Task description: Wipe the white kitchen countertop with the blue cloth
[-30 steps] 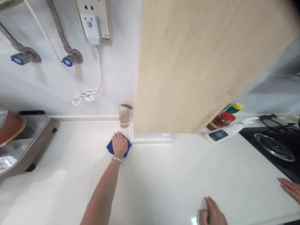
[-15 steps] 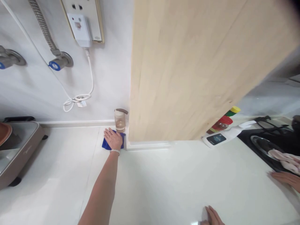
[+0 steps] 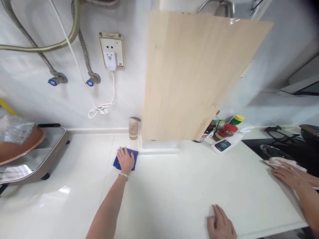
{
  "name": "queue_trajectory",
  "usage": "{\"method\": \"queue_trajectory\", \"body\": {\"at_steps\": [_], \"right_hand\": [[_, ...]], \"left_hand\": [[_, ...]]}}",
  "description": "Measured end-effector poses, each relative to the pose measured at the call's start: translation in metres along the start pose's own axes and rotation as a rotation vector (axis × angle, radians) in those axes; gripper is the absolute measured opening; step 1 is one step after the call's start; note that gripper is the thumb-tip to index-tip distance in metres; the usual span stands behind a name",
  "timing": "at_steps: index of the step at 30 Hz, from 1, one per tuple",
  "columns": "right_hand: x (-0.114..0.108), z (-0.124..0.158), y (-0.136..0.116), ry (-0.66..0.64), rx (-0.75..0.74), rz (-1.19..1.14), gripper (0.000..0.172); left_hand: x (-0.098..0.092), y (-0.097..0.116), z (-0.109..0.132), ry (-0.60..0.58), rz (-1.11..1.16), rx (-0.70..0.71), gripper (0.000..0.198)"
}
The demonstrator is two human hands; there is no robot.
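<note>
My left hand (image 3: 125, 161) lies flat, fingers a little apart, on a folded blue cloth (image 3: 136, 156) on the white countertop (image 3: 169, 186). Just behind the cloth, against the wall, stands a clear bottle (image 3: 133, 128) with a brown handle on its lid; a small gap separates it from my fingers. My right hand (image 3: 221, 224) rests on the counter near the front, fingers loosely stretched and nothing visible in it. Part of that hand falls below the picture's edge.
A wooden board (image 3: 186, 76) stands upright behind the counter. To its right are a white bottle (image 3: 225, 142) and several condiment containers. Another person's hands (image 3: 286, 174) work with a pink cloth (image 3: 280, 162) beside the black stove (image 3: 256, 145). An electric cooker (image 3: 53, 156) sits left.
My left hand and the blue cloth have moved back from the bottle, towards me. More of my right hand shows. The other person's hands have come further in, and the view has widened.
</note>
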State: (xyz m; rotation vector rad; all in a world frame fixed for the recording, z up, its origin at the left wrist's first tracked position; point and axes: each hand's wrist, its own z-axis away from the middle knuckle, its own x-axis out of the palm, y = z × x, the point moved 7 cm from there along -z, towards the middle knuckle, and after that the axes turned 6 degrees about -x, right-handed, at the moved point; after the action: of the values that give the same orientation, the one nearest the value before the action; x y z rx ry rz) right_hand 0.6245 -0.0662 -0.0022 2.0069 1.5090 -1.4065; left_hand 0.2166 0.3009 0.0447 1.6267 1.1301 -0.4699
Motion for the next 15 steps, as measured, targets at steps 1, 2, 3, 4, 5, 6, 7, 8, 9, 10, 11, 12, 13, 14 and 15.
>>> {"method": "queue_trajectory", "body": {"at_steps": [1, 2, 3, 4, 5, 6, 7, 8, 9, 10, 11, 12, 13, 14, 15], "right_hand": [[-0.002, 0.0, -0.003, 0.019, -0.015, -0.01, 0.055], [-0.004, 0.0, -0.006, 0.035, -0.032, -0.019, 0.055], [-0.005, -0.001, -0.007, 0.042, -0.048, -0.026, 0.055], [-0.005, -0.001, -0.008, 0.043, -0.061, -0.031, 0.055], [-0.004, 0.0, -0.008, 0.039, -0.066, -0.033, 0.055], [-0.004, 0.0, -0.007, 0.034, -0.063, -0.032, 0.055], [-0.004, 0.001, -0.006, 0.031, -0.053, -0.026, 0.054], [-0.003, 0.001, -0.004, 0.027, -0.038, -0.018, 0.054], [-0.002, 0.002, -0.002, 0.024, -0.024, -0.009, 0.053], [-0.001, 0.002, -0.001, 0.02, -0.012, 0.0, 0.053], [0.0, 0.002, 0.001, 0.014, -0.008, 0.007, 0.053], [0.001, 0.003, 0.003, 0.009, -0.009, 0.01, 0.053], [0.002, 0.003, 0.005, 0.006, -0.012, 0.01, 0.054], [0.004, 0.003, 0.008, 0.002, -0.015, 0.009, 0.054], [0.005, 0.004, 0.012, -0.007, -0.017, 0.01, 0.055]], "left_hand": [[-0.005, 0.0, 0.003, -0.041, -0.006, 0.08, 0.058], [-0.008, 0.002, 0.007, -0.103, -0.014, 0.198, 0.056], [-0.01, 0.005, 0.011, -0.18, -0.024, 0.34, 0.054], [-0.01, 0.007, 0.017, -0.261, -0.037, 0.481, 0.053], [-0.011, 0.007, 0.023, -0.332, -0.051, 0.596, 0.053], [-0.011, 0.006, 0.028, -0.38, -0.063, 0.666, 0.053], [-0.011, 0.005, 0.03, -0.406, -0.077, 0.692, 0.054], [-0.01, 0.004, 0.03, -0.41, -0.09, 0.684, 0.055], [-0.009, 0.004, 0.029, -0.402, -0.1, 0.66, 0.056], [-0.006, 0.005, 0.027, -0.39, -0.105, 0.627, 0.056], [-0.004, 0.007, 0.025, -0.375, -0.107, 0.588, 0.057], [0.0, 0.009, 0.021, -0.359, -0.108, 0.546, 0.057], [0.004, 0.011, 0.017, -0.343, -0.109, 0.505, 0.056], [0.008, 0.013, 0.012, -0.329, -0.111, 0.467, 0.056], [0.012, 0.015, 0.007, -0.318, -0.112, 0.437, 0.057]]}}
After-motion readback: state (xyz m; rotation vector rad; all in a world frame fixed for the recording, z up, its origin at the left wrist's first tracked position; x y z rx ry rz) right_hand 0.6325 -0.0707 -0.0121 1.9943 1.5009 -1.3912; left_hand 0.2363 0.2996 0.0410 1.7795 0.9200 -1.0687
